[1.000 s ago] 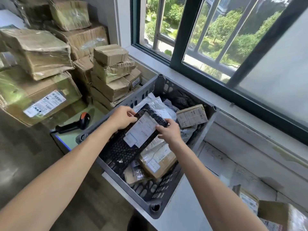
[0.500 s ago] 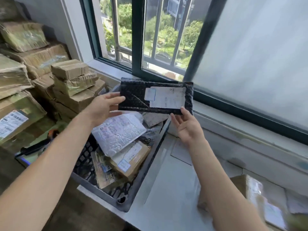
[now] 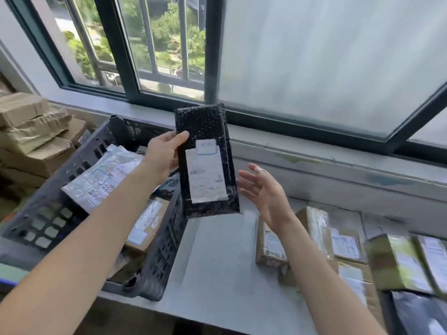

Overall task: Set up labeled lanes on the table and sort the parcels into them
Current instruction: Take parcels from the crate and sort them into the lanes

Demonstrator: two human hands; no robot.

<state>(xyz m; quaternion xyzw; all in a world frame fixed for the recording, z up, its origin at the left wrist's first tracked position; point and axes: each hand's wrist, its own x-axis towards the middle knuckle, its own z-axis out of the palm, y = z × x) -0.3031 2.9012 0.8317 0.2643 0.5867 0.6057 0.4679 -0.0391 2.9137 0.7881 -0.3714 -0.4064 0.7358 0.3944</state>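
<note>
1. Grey table [image 3: 217, 274] under a dark-framed window [image 3: 169, 44]; black mesh crate [image 3: 79, 165] standing on its left end, used below as the one landmark.
2. Held upright in the air just right of the crate's right wall: black bubble mailer [image 3: 205, 163], white label [image 3: 205, 175] facing the camera, lower edge clear of the table.
3. Left hand [image 3: 162, 158]: closed on the mailer's left edge, thumb across the front near the top, fingers hidden behind; sole support at this instant.
4. Right hand [image 3: 263, 189]: spread open, palm turned toward the mailer, just beside its right edge, not touching, holding nothing.
5. Inside the crate: a white plastic mailer [image 3: 101, 175] and at least one cardboard box [image 3: 145, 226], not yet sorted.
6. Well right of the crate: a row of boxed parcels [image 3: 338, 245] lying flat on the table; lane markings too blurred to read.
7. Left of the crate: stacked cartons [image 3: 31, 134].
8. Handling, as a judgement: probably light, since one hand keeps it vertical; padded skin soft and likely to flex, glossy film perhaps slippery.
9. Best hold, likely: both long edges pinched between thumb and fingers, or a flat palm under the lower edge; label better left uncovered for reading the lane.
</note>
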